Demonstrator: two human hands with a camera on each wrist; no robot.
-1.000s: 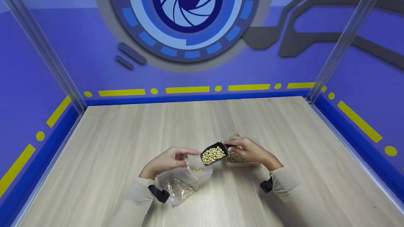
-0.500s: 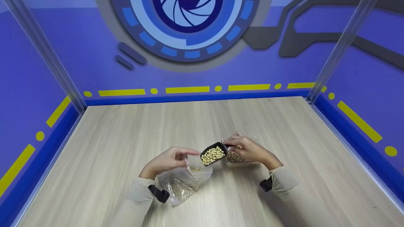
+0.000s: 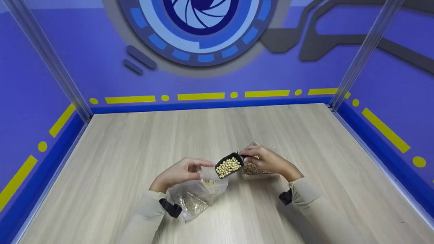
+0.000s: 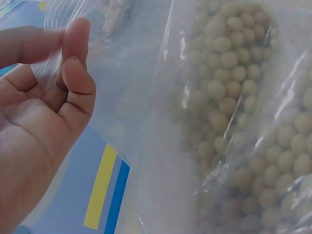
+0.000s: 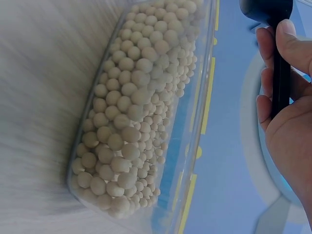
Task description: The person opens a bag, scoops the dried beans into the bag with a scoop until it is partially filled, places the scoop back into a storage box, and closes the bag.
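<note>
In the head view my left hand [image 3: 178,172] pinches the top edge of a clear zip bag [image 3: 217,189]. Round beige beans, much like soybeans, fill the bag's lower part, and its mouth gapes toward the right. My right hand [image 3: 269,161] grips a black scoop [image 3: 238,156] by its handle. A heap of the same beans lies in the scoop, which tilts with its lip low, above the bag's mouth and right by the left fingertips. The right wrist view shows fingers and thumb curled round the black handle [image 5: 281,80]; most of the scoop's bowl is cut off there.
Under my right hand stands a clear plastic box [image 3: 259,177] holding more beige beans, partly covered by the hand. The right wrist view shows its tall clear wall [image 5: 207,58]. A wood-grain table [image 3: 152,135] lies beneath everything, with blue panels [image 3: 101,67] around it.
</note>
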